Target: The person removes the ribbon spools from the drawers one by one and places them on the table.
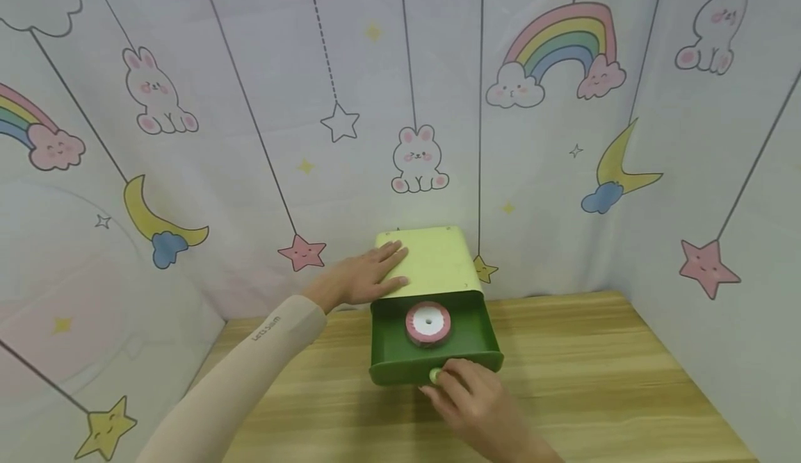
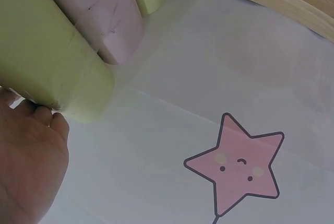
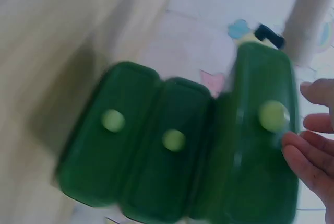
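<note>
A small drawer cabinet (image 1: pixel 432 261) with a pale yellow-green top stands on the table against the backdrop. Its top drawer (image 1: pixel 388 338), dark green, is pulled out and holds a ribbon spool (image 1: pixel 428 324) with a pink rim and white centre. My left hand (image 1: pixel 369 275) rests flat on the cabinet's top, fingers spread; the left wrist view shows it at the yellow-green shell (image 2: pixel 57 51). At the drawer front, my right hand (image 1: pixel 472 404) has its fingertips beside the light green knob (image 1: pixel 434 376). The right wrist view shows that knob (image 3: pixel 273 116) uncovered, fingers close to its edge.
Two more green drawers, the middle one (image 3: pixel 169 156) and the bottom one (image 3: pixel 112 135), are pushed in below, each with a round knob. A pink shell (image 2: pixel 109 15) surrounds the middle tier. Wood-grain table (image 1: pixel 582 366) lies around; a printed cloth backdrop (image 1: pixel 250 206) rises close behind.
</note>
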Demonstrator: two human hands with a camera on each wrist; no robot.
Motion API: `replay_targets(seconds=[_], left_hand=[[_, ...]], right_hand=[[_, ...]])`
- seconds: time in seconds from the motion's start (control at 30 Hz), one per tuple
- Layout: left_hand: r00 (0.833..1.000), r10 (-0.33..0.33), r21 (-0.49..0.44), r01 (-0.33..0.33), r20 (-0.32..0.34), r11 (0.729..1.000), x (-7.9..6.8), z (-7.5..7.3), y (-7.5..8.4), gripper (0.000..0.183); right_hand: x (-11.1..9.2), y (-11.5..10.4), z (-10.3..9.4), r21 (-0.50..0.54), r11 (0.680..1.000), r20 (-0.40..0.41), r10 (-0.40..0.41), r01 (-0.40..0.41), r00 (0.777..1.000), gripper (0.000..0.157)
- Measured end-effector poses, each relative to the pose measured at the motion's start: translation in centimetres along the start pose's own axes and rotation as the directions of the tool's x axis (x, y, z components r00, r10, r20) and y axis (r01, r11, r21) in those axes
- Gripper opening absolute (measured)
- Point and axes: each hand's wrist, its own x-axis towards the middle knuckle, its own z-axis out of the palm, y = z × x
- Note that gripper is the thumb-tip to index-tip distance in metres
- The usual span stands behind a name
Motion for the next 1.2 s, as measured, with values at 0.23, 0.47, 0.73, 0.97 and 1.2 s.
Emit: replay_targets(seconds=[0.23, 0.47, 0.73, 0.97, 1.2], left_hand=[[1.000, 0.005, -0.003, -0.005, -0.006, 1.000, -0.2, 0.0, 0.1, 0.083], [1.000, 0.003, -0.002, -0.003, 0.001, 1.000, -0.2, 0.0, 0.1, 0.082], [1.000, 0.006, -0.005, -0.006, -0.002, 1.000, -0.2, -0.1, 0.2, 0.083], [1.000, 0.008, 0.013, -0.008, -0.003, 1.000, -0.1, 0.1, 0.2, 0.084], [1.000, 0.013, 0.004, -0.013, -0.010, 1.000, -0.2, 0.0, 0.1, 0.084]], right_hand=[[2.5, 2.1, -1.8, 0.185, 0.982, 0.035, 0.036, -0.042, 0.999, 0.035], [4.9, 3.8, -3.0, 0.247, 0.969, 0.110, -0.035, 0.006, 0.993, 0.031], [6.6, 5.2, -3.4, 0.260, 0.961, 0.157, -0.139, 0.095, 0.978, 0.010], [6.8, 6.5, -3.0, 0.303, 0.950, 0.230, -0.154, 0.080, 0.961, 0.021], [7.4, 8.0, -2.7, 0.308, 0.951, 0.364, -0.115, -0.002, 0.924, 0.025]])
